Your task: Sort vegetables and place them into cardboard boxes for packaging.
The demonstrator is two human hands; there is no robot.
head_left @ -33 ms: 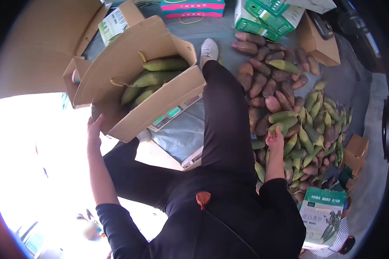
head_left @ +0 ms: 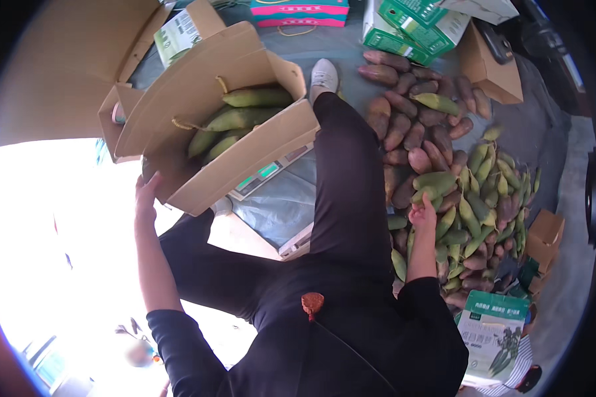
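Note:
An open cardboard box stands tilted on a scale, at the left in front of me. Several long green radishes lie inside it beside rope handles. My left hand grips the box's near left corner, its other fingers partly hidden. On the right, my right hand is closed round the end of a green radish at the near edge of a large pile. Green radishes make up the pile's near and right part; reddish-brown root vegetables lie farther away.
My legs stretch between box and pile. Green-and-white cartons and a brown carton stand at the far right, a pink-and-teal box at the far middle. A printed green-and-white carton is at the near right, a large cardboard sheet far left.
The whole view has shifted slightly to the right. Both hands keep their places on the box and the radish.

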